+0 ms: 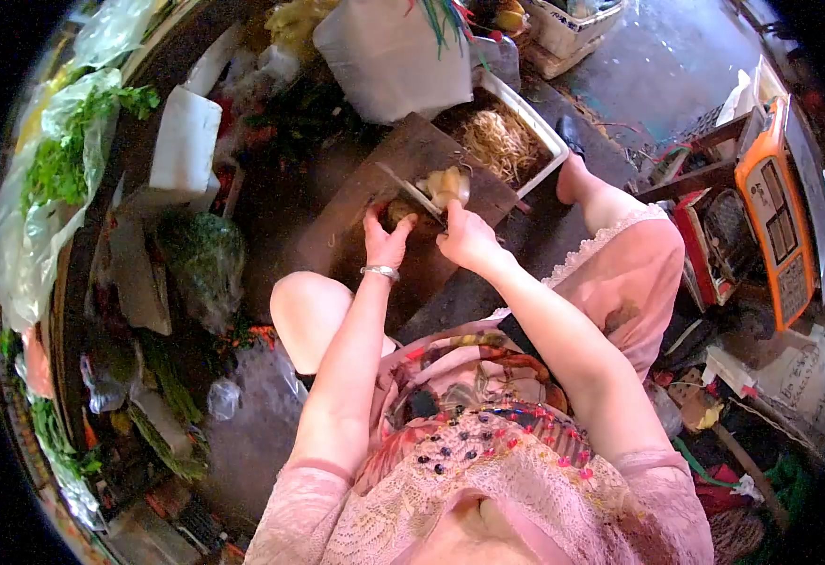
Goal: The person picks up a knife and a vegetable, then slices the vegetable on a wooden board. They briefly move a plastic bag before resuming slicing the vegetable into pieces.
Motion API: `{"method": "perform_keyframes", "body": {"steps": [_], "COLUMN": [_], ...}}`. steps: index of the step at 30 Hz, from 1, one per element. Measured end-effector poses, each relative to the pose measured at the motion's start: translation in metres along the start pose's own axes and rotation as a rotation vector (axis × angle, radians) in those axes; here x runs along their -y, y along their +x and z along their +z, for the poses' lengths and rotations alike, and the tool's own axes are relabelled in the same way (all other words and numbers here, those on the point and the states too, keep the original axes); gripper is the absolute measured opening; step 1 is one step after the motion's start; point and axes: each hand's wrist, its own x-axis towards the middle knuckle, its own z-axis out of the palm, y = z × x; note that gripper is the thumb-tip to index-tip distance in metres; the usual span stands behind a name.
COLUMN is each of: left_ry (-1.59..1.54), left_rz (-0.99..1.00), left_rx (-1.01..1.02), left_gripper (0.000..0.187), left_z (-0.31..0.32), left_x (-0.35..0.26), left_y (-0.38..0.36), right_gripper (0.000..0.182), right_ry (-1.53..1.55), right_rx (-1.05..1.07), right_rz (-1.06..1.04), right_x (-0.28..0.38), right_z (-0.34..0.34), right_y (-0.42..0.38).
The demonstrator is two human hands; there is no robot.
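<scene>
My right hand (469,242) is closed round the handle of a knife (411,192). Its narrow blade points up and to the left across a dark wooden board (342,209). Pale, peeled-looking chunks (445,184) lie on the board just beyond the blade, close by my right fingers. On the near side of the blade, my left hand (387,243) grips a brown, rough lump (399,211) between thumb and fingers. A silver bracelet (380,272) circles my left wrist. The knife handle is mostly hidden in my grip.
Behind the board, a white foam box (552,141) holds pale shreds (497,139). A large whitish bag (384,61) stands farther back. Leafy greens in plastic (59,165) line the left side. On the right stands an orange-framed scale (778,217). My knees flank the board.
</scene>
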Motion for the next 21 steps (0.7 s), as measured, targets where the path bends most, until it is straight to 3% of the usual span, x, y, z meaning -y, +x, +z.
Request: {"method": "perform_keyframes", "body": {"steps": [8,11,13,21], "left_ry": [-0.041,-0.01,0.028,0.003], "left_rz": [-0.072,-0.06,-0.047,-0.033], "left_rx": [0.026,0.044,0.06,-0.009], "left_gripper": [0.067,0.069,0.072,0.068], "left_z": [-0.004,-0.005,-0.005,-0.001], "left_x": [-0.017,-0.013,-0.007,-0.006], "left_y": [-0.005,-0.003,-0.001,-0.002], "right_gripper": [0.043,0.049,0.052,0.06], "right_ry": [0.127,0.176,0.207,0.217], "right_rx": [0.101,0.102,-0.011,0.029], "right_rz": [-0.052,0.027,-0.006,-0.09], "right_x": [-0.006,-0.006,-0.006,-0.008], "right_z": [-0.003,0.0,0.006,0.0], "right_y": [0.011,0.008,0.004,0.009]}}
